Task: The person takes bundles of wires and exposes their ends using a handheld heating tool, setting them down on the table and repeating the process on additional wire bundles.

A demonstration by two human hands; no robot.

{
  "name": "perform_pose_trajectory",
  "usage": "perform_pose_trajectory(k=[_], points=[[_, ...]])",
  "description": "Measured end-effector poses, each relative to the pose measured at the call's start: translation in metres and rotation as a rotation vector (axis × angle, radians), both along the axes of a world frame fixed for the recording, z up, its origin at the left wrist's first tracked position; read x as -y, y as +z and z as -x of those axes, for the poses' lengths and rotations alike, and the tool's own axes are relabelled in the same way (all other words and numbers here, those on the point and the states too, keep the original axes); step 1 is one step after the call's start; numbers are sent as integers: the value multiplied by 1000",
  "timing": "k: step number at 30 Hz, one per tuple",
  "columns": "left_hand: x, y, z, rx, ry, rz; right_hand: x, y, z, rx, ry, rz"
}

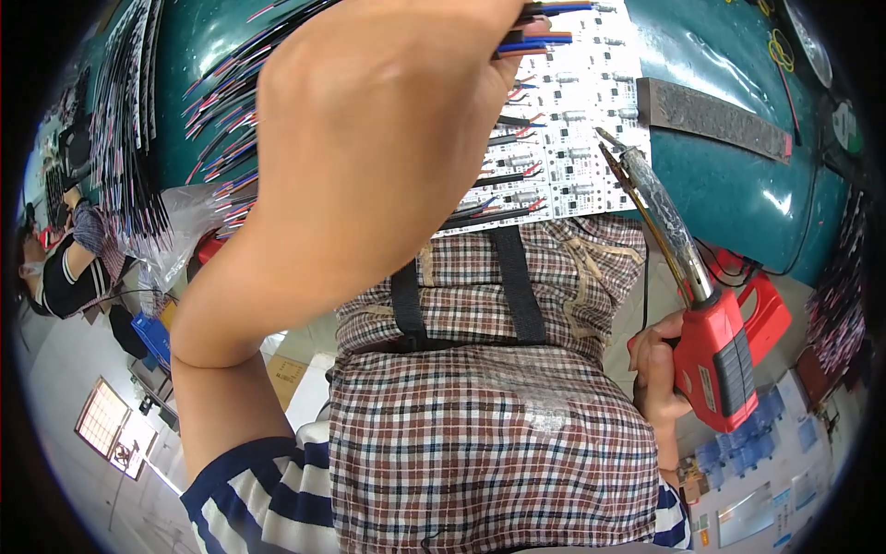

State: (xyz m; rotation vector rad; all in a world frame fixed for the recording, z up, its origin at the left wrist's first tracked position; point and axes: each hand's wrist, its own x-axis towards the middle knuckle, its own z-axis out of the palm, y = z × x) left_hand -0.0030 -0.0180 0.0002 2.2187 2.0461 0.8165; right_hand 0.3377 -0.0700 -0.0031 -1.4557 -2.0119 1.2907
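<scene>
My left forearm reaches across the board sheet, and its hand (461, 46) is closed at the top of the view. Stripped cable ends (544, 39) in blue, brown and black poke out past its fingertips. Most of the left fingers are hidden behind the hand and wrist. Under it lies a white sheet of circuit boards (591, 78) with rows of small components; several black cables with red and blue ends lie along its left part. At the right, my right hand (657, 369) is wrapped round a red soldering gun (712, 369), its tip over the sheet's right side.
Bundles of cables (217, 138) cover the green table (729, 194) left of my arm, with more hanging at the far left (120, 157). A dark metal bar (715, 120) lies right of the sheet. Another person (78, 254) sits at the left. My checked apron (498, 434) touches the table edge.
</scene>
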Motion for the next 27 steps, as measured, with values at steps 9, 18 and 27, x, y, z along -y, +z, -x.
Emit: perform_pose_trajectory(k=[9,18,27], points=[[31,-20,-27,291,-3,431,7,4,1,54,8,147],[29,-27,-30,211,9,345,0,0,11,17,81,47],[27,-23,-31,149,-9,349,-4,-5,11,-48,92,106]])
